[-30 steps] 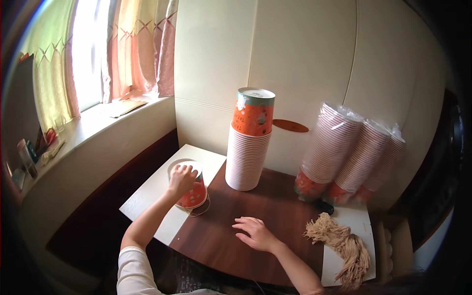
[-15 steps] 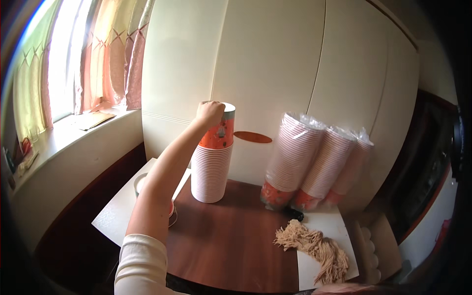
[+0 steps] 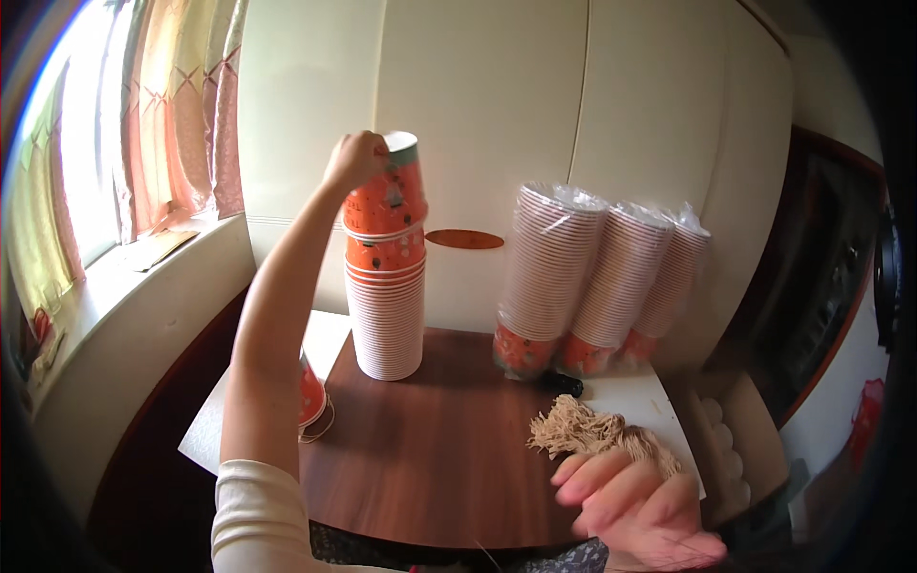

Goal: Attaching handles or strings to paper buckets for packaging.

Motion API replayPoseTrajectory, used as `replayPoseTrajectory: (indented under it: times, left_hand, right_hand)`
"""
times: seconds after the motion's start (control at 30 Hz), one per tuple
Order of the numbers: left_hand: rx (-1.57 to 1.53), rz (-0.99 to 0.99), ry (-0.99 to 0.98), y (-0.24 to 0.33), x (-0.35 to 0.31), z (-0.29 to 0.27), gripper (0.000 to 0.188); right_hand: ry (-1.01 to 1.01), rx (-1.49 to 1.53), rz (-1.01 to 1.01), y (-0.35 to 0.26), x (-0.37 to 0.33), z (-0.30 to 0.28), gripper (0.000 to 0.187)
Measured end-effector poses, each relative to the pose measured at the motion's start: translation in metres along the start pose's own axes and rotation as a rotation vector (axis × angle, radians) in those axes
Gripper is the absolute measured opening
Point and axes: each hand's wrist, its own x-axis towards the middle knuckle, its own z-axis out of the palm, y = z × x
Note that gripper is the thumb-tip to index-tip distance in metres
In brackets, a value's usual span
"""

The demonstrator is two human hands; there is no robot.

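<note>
My left hand (image 3: pixel 357 159) is closed on the rim of an upside-down orange paper cup (image 3: pixel 403 196), pulled partly up from a tall stack of cups (image 3: pixel 386 315). The stack stands rim down on the brown tabletop, its white rims layered below the orange walls. My right hand (image 3: pixel 630 501) hangs over the front right of the table, slightly blurred, with fingers loosely bent and apart and nothing visible in them. Just beyond it lies a bundle of beige cords (image 3: pixel 583 427), partly covered by this hand. Beside my left forearm another orange cup (image 3: pixel 312 392) with a cord loop is partly hidden.
Several plastic-wrapped cup stacks (image 3: pixel 554 263) stand at the back right, with a small black object (image 3: pixel 562 384) in front. The brown tabletop (image 3: pixel 449 449) has white surfaces at both sides. An open cardboard box (image 3: pixel 759 430) is right of the table; a pale cabinet (image 3: pixel 478 115) stands behind.
My left hand has risen, pulling the top cup partly off the stack. My right hand has come into view at the lower right. The whole view has shifted slightly.
</note>
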Motion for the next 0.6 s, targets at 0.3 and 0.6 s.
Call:
replayPoseTrajectory:
  times: [0.3, 0.6]
  left_hand:
    - [-0.01, -0.03, 0.011, 0.011, 0.001, -0.037, 0.018]
    - [-0.06, -0.05, -0.013, 0.02, -0.012, -0.05, 0.017]
  right_hand:
    - [-0.035, 0.211, -0.187, -0.002, -0.046, -0.032, 0.02]
    - [-0.143, -1.22, 0.121, 0.25, 0.053, -0.045, 0.044]
